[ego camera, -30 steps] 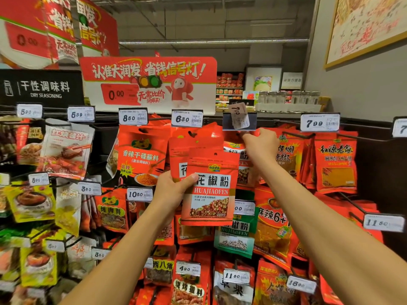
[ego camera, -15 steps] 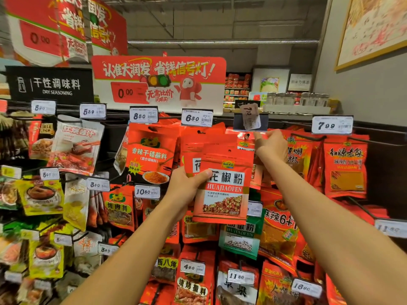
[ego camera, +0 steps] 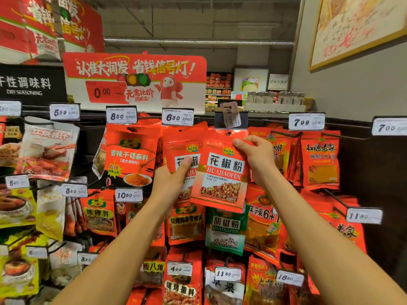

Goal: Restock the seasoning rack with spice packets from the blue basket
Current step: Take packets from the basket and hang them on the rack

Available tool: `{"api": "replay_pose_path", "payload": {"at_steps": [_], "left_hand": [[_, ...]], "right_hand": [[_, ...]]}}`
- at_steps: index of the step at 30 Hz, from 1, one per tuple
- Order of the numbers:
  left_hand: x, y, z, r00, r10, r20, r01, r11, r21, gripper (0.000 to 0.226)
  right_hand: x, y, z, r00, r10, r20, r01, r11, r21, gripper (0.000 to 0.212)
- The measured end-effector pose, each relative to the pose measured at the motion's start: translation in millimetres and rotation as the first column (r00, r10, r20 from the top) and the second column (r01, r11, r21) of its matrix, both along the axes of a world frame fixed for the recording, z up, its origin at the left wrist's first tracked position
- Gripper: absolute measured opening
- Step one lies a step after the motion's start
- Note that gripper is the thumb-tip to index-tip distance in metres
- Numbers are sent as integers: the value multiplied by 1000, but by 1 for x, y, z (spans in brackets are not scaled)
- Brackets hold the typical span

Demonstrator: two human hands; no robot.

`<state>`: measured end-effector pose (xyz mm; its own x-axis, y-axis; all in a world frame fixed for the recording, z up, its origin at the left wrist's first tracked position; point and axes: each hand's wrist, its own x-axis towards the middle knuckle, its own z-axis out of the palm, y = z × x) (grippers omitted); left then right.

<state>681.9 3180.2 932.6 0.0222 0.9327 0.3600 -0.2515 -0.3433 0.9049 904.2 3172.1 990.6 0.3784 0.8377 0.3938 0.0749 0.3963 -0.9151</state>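
Observation:
A red spice packet [ego camera: 222, 172] labelled HUAJIAOFEN is up against the seasoning rack [ego camera: 352, 126]. My right hand [ego camera: 257, 159] pinches its top right corner. Its hang hole sits just below the peg with the loose 7.00 price tag [ego camera: 230, 114]. My left hand [ego camera: 171, 181] grips a second, matching red packet [ego camera: 182, 148], thumb across its front, directly left of and partly behind the first. I cannot tell whether that one hangs on a peg. The blue basket is out of view.
Pegs full of red, green and yellow seasoning packets surround both hands, each with a white price tag. A red promotional sign [ego camera: 136, 80] stands above the rack. A grey wall [ego camera: 352, 89] rises at the right behind the rack.
My right hand left the peg and took the front packet's top corner. That packet moved up and right toward the 7.00 peg, uncovering the second packet in my left hand.

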Motion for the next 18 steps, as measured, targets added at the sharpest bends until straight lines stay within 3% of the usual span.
{"api": "replay_pose_path", "payload": {"at_steps": [5, 12, 18], "left_hand": [[-30, 1, -6, 973, 161, -166, -147, 985, 96, 20], [-46, -10, -2, 987, 117, -106, -104, 987, 126, 12], [-42, -14, -4, 992, 54, -117, -40, 992, 123, 5]], "right_hand": [[3, 17, 19, 980, -167, 107, 168, 986, 2, 12], [4, 26, 30, 966, -196, 170, 207, 977, -47, 16], [6, 31, 37, 987, -3, -158, -30, 978, -206, 25]]}}
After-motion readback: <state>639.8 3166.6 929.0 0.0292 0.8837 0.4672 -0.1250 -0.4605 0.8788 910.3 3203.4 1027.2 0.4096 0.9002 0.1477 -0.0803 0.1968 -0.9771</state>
